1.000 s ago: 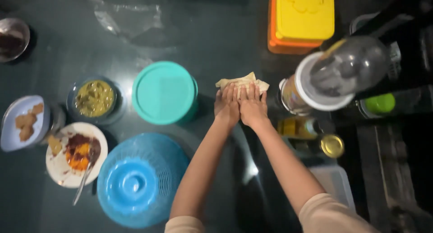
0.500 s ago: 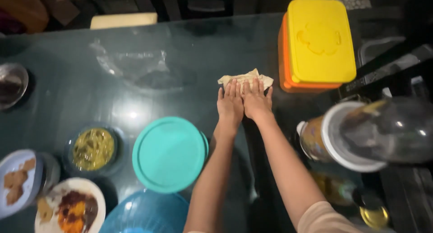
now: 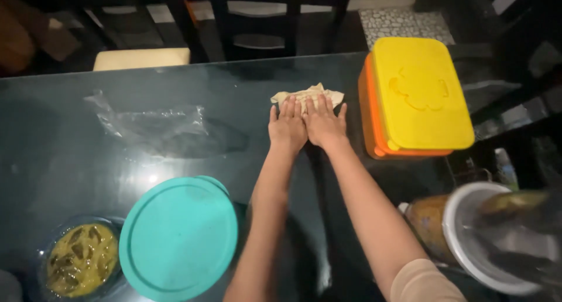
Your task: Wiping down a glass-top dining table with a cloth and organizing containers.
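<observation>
Near edge of the glass table [image 3: 70,161]: a glass bowl of green curry [image 3: 82,258] is sitting beside a round teal lid [image 3: 178,237]; a blender jar [image 3: 486,237], blurred, is standing at the right. Mid-table: left hand [image 3: 287,126] and right hand [image 3: 324,125] are lying flat side by side, fingers spread narrow, pressing on a flatbread [image 3: 307,95]. The flatbread is showing pale, thin and creased, possibly folded. Clear plastic wrap [image 3: 149,123] is lying left. Far right edge: a yellow-lidded orange box [image 3: 418,97] is standing just beside the flatbread.

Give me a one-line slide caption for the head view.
Both hands, left hand and right hand, press flat on a pale folded flatbread on the dark glass table.
</observation>
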